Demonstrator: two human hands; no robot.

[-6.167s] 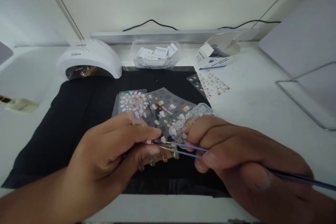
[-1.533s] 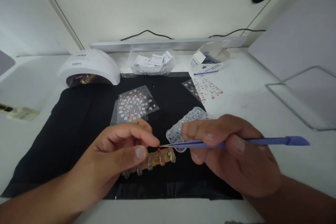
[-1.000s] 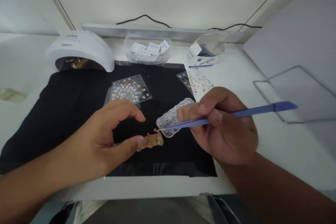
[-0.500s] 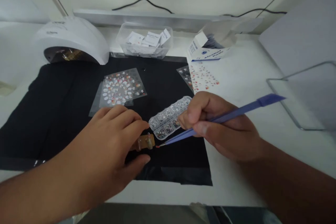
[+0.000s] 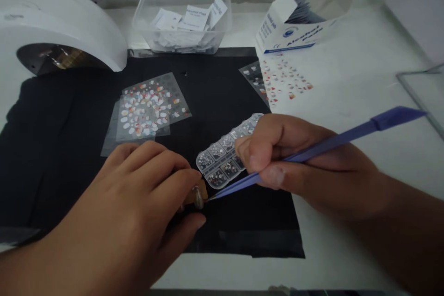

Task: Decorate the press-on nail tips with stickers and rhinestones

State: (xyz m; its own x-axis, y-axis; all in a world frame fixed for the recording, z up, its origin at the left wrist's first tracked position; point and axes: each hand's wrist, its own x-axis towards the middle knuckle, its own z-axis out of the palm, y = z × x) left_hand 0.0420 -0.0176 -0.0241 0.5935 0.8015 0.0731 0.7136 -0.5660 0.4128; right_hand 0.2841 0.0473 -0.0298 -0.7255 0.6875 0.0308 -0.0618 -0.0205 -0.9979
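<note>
My left hand (image 5: 138, 199) curls over a small tan block (image 5: 190, 198), its fingers and thumb around it and hiding much of it. Near the block's right end sits a shiny nail tip (image 5: 198, 199). In my right hand (image 5: 287, 162) is a pair of blue tweezers (image 5: 243, 183), held like a pen, with the points down beside the nail tip. A tiny reddish speck shows at those points, too small to name. Behind them lies a clear divided case (image 5: 218, 164) of small rhinestones, partly covered by my right fingers.
Clear sticker sheets (image 5: 149, 106) lie on the black mat (image 5: 215, 88), and another sheet (image 5: 287, 78) is at the right. Along the back stand a white nail lamp (image 5: 72, 23), a plastic tub (image 5: 180, 39) of alcohol pads and an open alcohol pad box (image 5: 294, 27).
The view has moved closer and tilted down. The tweezers' points have come nearer to the nail tip on the block. Both hands keep their hold.
</note>
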